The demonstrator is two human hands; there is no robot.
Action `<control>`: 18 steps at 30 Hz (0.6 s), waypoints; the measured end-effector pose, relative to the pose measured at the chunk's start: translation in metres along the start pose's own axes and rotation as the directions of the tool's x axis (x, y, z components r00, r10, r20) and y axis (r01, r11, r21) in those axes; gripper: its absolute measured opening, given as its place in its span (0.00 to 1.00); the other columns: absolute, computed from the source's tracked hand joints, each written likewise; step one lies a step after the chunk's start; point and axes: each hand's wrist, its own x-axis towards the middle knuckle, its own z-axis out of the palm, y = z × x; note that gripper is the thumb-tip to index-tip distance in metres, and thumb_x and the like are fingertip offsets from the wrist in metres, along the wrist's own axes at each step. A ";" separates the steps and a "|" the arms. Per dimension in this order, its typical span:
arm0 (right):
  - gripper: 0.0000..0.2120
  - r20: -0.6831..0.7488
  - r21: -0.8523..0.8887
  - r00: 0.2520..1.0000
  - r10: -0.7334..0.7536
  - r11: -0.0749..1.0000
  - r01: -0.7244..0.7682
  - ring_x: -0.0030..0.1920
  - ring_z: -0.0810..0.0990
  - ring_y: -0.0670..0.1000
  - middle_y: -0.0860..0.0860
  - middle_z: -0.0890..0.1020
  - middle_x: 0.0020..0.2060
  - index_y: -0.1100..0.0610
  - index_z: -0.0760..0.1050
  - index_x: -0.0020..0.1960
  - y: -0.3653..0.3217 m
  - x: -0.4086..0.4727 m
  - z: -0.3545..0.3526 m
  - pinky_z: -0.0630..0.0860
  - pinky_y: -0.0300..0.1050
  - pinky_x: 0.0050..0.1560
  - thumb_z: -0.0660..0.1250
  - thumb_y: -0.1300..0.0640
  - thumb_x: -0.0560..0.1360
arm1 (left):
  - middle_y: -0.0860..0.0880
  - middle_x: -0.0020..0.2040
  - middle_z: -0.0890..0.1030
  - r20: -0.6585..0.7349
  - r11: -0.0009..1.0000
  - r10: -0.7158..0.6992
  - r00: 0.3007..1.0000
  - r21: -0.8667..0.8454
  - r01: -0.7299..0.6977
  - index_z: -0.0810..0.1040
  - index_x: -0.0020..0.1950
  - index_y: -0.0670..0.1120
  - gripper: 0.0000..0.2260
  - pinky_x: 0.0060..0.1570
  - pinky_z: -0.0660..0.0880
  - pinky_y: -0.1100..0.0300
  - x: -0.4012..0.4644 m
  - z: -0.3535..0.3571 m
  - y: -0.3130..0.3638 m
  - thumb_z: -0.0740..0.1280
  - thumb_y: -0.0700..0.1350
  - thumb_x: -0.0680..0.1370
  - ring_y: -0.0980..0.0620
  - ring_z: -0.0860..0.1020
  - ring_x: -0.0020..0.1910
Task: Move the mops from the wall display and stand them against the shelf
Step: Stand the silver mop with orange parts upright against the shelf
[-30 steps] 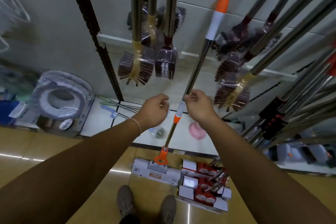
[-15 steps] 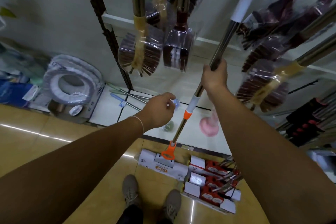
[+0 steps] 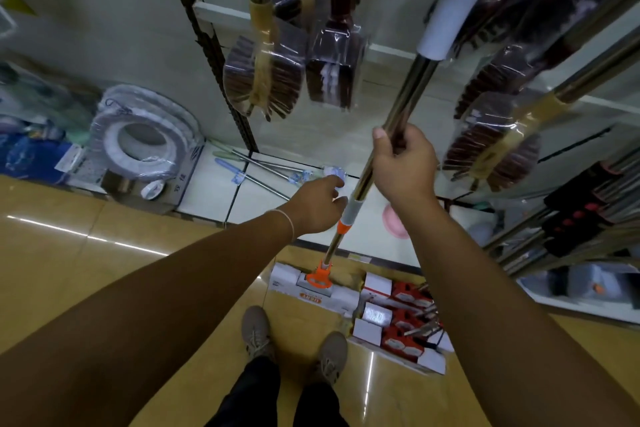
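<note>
A person stands on a tan shop floor, both arms stretched toward a wall display of hanging brushes. The right hand, right of centre in the frame, is wrapped tight around the shiny metal pole of a mop. The mop's white and orange grip runs out of the top edge, and its orange head joint sits low at centre, over a white boxed mop head on the floor. The left hand, just left of the pole and beside its grey collar, is loosely curled and holds nothing; whether a fingertip brushes the collar cannot be told.

The step in hand looks like carrying this mop clear of the display. It would go best with the left hand closing on the pole below the right, so that the long shaft is steered from two places and the head comes up level.

Room is tight above: wrapped brushes hang at upper centre, more brushes at right of centre, and a bank of metal handles slants in along the right edge. Red and white boxes crowd the floor at lower centre, beside the shoes. The widest open floor lies to the lower left, so swinging the pole back that way seems the safest path.
</note>
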 end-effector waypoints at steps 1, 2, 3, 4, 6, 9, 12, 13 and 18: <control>0.08 0.031 -0.013 0.999 -0.018 1.000 0.019 0.37 0.79 0.49 0.47 0.80 0.35 0.55 0.78 0.48 -0.003 -0.010 -0.004 0.73 0.43 0.42 0.68 0.50 0.76 | 0.43 0.62 0.78 -0.001 1.000 -0.007 1.000 -0.016 0.007 0.71 0.69 0.44 0.18 0.58 0.72 0.59 -0.002 0.003 0.003 0.62 0.46 0.80 0.45 0.77 0.59; 0.10 0.069 -0.033 0.997 -0.039 0.999 0.042 0.40 0.80 0.52 0.50 0.82 0.37 0.57 0.79 0.49 -0.006 -0.018 -0.007 0.76 0.45 0.43 0.69 0.51 0.76 | 0.44 0.61 0.79 -0.010 0.999 0.005 1.000 -0.033 -0.005 0.72 0.68 0.44 0.17 0.58 0.72 0.59 -0.005 0.007 0.007 0.63 0.46 0.79 0.45 0.77 0.59; 0.10 0.107 -0.056 0.992 -0.060 0.996 0.067 0.42 0.81 0.55 0.53 0.84 0.39 0.58 0.80 0.50 -0.009 -0.025 -0.010 0.77 0.48 0.45 0.69 0.51 0.76 | 0.45 0.58 0.80 -0.026 0.998 0.034 0.999 -0.052 -0.036 0.74 0.64 0.44 0.15 0.55 0.73 0.59 -0.008 0.009 0.011 0.64 0.45 0.79 0.45 0.78 0.57; 0.11 0.139 -0.078 0.987 -0.083 0.992 0.094 0.44 0.81 0.57 0.55 0.84 0.41 0.59 0.80 0.50 -0.011 -0.031 -0.014 0.77 0.49 0.46 0.70 0.51 0.75 | 0.45 0.54 0.81 -0.043 0.995 0.069 0.997 -0.071 -0.072 0.76 0.60 0.44 0.12 0.51 0.73 0.59 -0.011 0.012 0.016 0.64 0.44 0.78 0.45 0.79 0.54; 0.11 0.186 -0.115 0.974 -0.126 0.982 0.149 0.44 0.81 0.56 0.55 0.84 0.42 0.58 0.80 0.50 -0.013 -0.040 -0.020 0.76 0.47 0.45 0.70 0.51 0.75 | 0.43 0.50 0.82 -0.065 0.988 0.105 0.992 -0.106 -0.112 0.77 0.54 0.43 0.07 0.49 0.74 0.56 -0.019 0.015 0.022 0.64 0.42 0.77 0.43 0.79 0.51; 0.11 0.231 -0.144 0.959 -0.165 0.969 0.201 0.42 0.79 0.53 0.51 0.82 0.40 0.57 0.79 0.49 -0.010 -0.052 -0.029 0.68 0.42 0.41 0.70 0.49 0.75 | 0.40 0.51 0.81 -0.092 0.978 0.129 0.987 -0.153 -0.142 0.75 0.57 0.40 0.10 0.54 0.76 0.46 -0.033 0.021 0.029 0.63 0.40 0.78 0.43 0.79 0.52; 0.11 0.264 -0.147 0.946 -0.186 0.962 0.230 0.41 0.78 0.51 0.49 0.80 0.39 0.56 0.79 0.48 -0.007 -0.064 -0.037 0.67 0.40 0.40 0.70 0.48 0.75 | 0.41 0.50 0.80 -0.139 0.971 0.154 0.978 -0.164 -0.176 0.74 0.57 0.40 0.09 0.51 0.77 0.48 -0.048 0.030 0.031 0.61 0.37 0.78 0.43 0.79 0.51; 0.10 0.271 -0.144 0.943 -0.194 0.960 0.239 0.41 0.77 0.51 0.49 0.80 0.39 0.56 0.79 0.48 -0.006 -0.069 -0.039 0.67 0.40 0.40 0.70 0.48 0.75 | 0.43 0.48 0.80 -0.149 0.969 0.154 0.977 -0.171 -0.179 0.74 0.56 0.41 0.08 0.49 0.77 0.53 -0.053 0.033 0.031 0.61 0.36 0.78 0.44 0.79 0.51; 0.10 0.290 -0.113 0.928 -0.234 0.954 0.276 0.41 0.79 0.54 0.53 0.82 0.40 0.56 0.78 0.45 -0.003 -0.100 -0.047 0.70 0.42 0.39 0.71 0.50 0.74 | 0.40 0.49 0.81 -0.121 0.983 0.102 0.987 -0.137 -0.118 0.75 0.57 0.40 0.09 0.49 0.78 0.48 -0.078 0.048 0.019 0.61 0.38 0.78 0.42 0.80 0.49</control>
